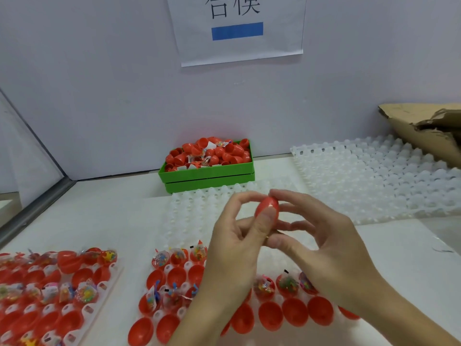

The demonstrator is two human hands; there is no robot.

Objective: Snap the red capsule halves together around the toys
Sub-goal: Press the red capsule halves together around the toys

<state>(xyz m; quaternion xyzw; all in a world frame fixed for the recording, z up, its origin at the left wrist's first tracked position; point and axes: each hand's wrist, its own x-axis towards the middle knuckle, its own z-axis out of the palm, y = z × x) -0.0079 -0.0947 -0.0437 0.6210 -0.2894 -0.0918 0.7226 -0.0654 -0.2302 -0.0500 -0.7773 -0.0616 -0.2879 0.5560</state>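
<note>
Nearest, a white moulded tray (331, 328) of round pockets holds glossy red capsule halves (270, 315), smooth hollow cups lying open side up; some carry small toys (288, 283) sealed in crinkly clear packets, others are bare. The arms hide part of it, so an exact count cannot be given. At the left edge lies a second tray (99, 288) loaded the same way, partly out of view.

Above the near tray both hands meet on one red capsule (267, 207), egg-shaped and shiny, held in the air over a bare translucent tray (189, 216). The left hand (234, 245) pinches it, its thumb flat across the front; the right hand (321, 240) curls its fingertips round the far side. Whether the seam is fully closed cannot be told.

Farther back, a green plastic bin (207, 174), rectangular and seemingly two stacked, is heaped with loose red halves and packets. To the right a stack of empty trays (374, 176) lies beneath torn brown cardboard (424, 131). A paper sign (237, 28) with a blue bar hangs on the pale wall
</note>
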